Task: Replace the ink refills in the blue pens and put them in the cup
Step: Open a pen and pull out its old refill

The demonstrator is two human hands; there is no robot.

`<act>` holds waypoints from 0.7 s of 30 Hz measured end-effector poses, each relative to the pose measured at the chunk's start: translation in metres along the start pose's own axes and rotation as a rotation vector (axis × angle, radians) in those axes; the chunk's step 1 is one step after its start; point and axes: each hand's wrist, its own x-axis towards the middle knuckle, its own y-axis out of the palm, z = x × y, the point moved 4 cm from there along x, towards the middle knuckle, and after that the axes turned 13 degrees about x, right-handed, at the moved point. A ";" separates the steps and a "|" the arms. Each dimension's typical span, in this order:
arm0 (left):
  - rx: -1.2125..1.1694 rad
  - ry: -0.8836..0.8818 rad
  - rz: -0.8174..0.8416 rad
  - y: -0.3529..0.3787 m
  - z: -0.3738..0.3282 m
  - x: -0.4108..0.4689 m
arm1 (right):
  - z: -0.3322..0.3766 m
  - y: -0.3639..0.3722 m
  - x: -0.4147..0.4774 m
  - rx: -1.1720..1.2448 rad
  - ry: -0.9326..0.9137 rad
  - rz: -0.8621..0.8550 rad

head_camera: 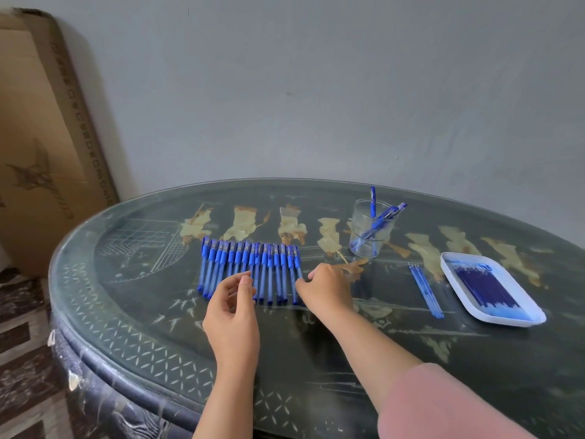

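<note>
A row of several capped blue pens [250, 267] lies side by side on the dark round table [133, 312]. My right hand [326, 288] rests at the row's right end, its fingertips touching the rightmost pen [298, 267]. My left hand [234, 308] hovers over the near ends of the middle pens, fingers curled and apart, holding nothing. A clear plastic cup [370, 229] stands behind and to the right with three blue pens in it. A white tray [493, 288] at the right holds several blue refills. A few loose refills [425, 289] lie left of the tray.
A grey wall runs close behind the table. A large cardboard box [47, 137] leans against it at the left. Patterned floor shows at the lower left, beyond the table's curved edge.
</note>
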 end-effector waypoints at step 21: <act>0.049 0.007 0.004 0.001 -0.001 0.000 | 0.005 -0.013 0.013 0.068 0.158 -0.026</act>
